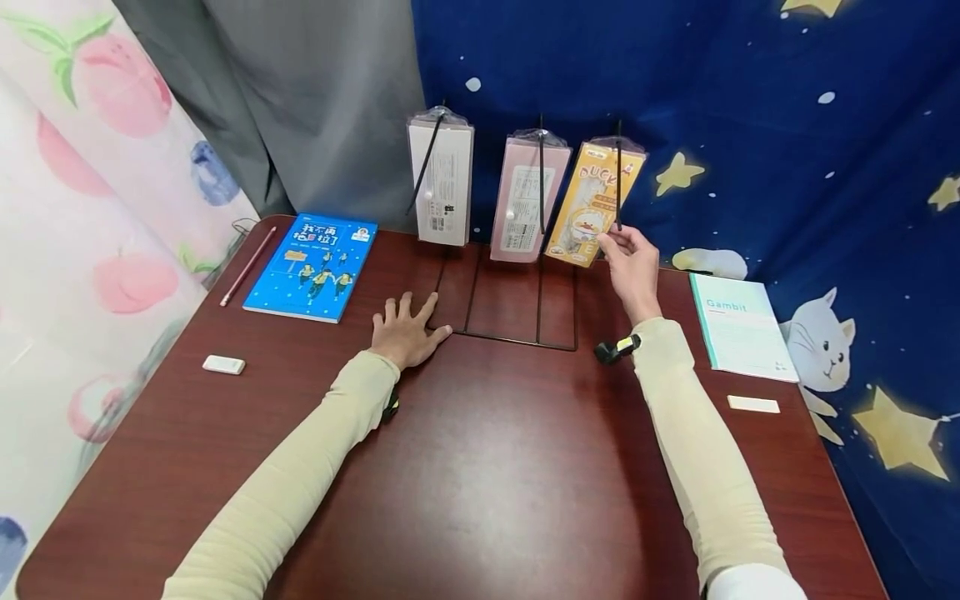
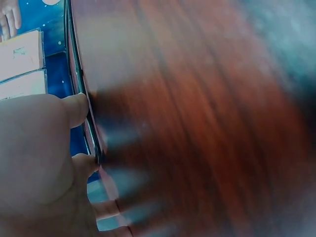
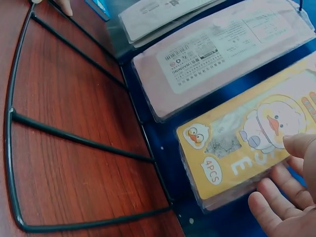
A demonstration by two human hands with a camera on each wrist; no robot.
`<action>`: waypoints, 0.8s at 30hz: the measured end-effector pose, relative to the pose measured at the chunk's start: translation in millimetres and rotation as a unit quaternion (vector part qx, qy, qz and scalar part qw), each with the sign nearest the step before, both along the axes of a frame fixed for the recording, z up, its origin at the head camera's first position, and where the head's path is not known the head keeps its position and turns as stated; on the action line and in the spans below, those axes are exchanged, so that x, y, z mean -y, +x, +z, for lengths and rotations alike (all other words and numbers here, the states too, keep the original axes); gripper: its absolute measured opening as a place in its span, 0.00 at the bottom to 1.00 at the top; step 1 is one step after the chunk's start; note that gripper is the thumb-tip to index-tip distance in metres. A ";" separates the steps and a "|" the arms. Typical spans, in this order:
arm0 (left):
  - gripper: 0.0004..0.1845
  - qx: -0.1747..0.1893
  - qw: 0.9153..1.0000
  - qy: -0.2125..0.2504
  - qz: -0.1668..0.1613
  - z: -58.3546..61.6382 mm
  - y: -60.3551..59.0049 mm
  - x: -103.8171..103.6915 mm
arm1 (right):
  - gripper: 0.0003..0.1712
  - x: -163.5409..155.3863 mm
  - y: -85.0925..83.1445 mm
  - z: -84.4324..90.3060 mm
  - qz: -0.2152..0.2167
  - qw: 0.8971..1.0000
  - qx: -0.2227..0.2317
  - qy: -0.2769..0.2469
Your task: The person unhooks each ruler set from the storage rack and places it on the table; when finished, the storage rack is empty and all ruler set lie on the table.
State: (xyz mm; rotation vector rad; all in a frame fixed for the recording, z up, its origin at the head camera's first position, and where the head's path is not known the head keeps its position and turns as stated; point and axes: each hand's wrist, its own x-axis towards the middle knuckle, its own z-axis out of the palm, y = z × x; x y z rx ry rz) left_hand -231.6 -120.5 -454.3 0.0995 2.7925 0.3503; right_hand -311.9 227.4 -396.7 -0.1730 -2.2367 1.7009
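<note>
Yellow duck packet, printed "DUCK" along the top and "4PCS" near the bottom corner, with cartoon duck pictures on the front. Hangs rightmost of three packets on a black wire rack at the far middle of the red-brown table; long axis near upright, lower end swung toward the left, top on its hook. Beside it a pink packet with barcode and fine print too small to read, then a white packet, likewise unreadable. Right hand raised at the yellow packet's lower right edge, fingertips pinching it, thumb over the front. Left hand flat on the table, fingers spread and straight, thumb against the rack's base wire. Blue book with Chinese title at far left, pencil beside it; pale booklet marked "Gambit" at right.
</note>
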 end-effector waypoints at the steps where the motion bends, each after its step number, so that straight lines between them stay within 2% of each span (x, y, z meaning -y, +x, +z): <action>1: 0.40 -0.001 1.000 0.000 0.000 0.3 0.4 0.2 | 0.20 2.1 -0.6 0.0 0.001 1.000 -0.002 -0.001; 6: 0.40 0.001 1.000 -0.002 0.000 1.0 0.9 0.9 | 0.16 8.9 0.0 -1.9 -0.002 1.000 -0.006 -0.002; 11: 0.40 -0.003 1.000 -0.004 0.000 0.1 1.1 0.0 | 0.17 9.0 4.0 -3.7 0.002 1.000 -0.019 -0.008; 17: 0.40 -0.008 1.000 -0.001 0.002 -0.2 1.6 -1.8 | 0.18 4.6 13.6 -2.5 0.014 0.999 -0.033 -0.003; 24: 0.40 -0.005 1.000 0.004 0.005 -0.2 2.5 -0.4 | 0.20 1.2 27.5 2.1 0.015 0.999 -0.025 0.022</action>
